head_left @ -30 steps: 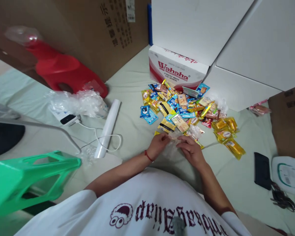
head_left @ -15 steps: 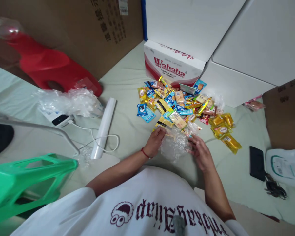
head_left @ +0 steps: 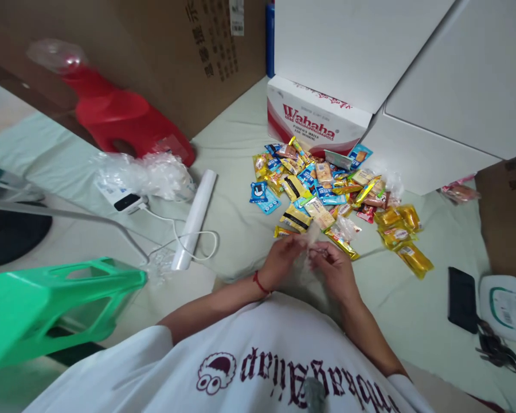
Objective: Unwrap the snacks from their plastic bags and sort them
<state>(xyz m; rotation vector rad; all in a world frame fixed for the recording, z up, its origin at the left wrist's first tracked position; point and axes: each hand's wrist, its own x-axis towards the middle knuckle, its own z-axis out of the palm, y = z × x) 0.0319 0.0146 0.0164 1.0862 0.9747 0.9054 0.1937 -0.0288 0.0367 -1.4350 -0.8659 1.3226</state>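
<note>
Before snack pile, hands pinching clear bag

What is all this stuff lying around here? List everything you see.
snack packets: many, yellow, blue and red, heaped on the pale green sheet
Wahaha carton: one, white and red, behind the heap
white boxes: two, far right
brown cardboard box: one, far left
red stool: one, tipped, left
green stool: one, near left
crumpled plastic: one clump, clear, by red stool
bag roll: one, white, centre left
white device: one, with cable
phone: one, black, right
clear bag: one, between both hands
left hand: gripping the bag
right hand: gripping the bag
</note>
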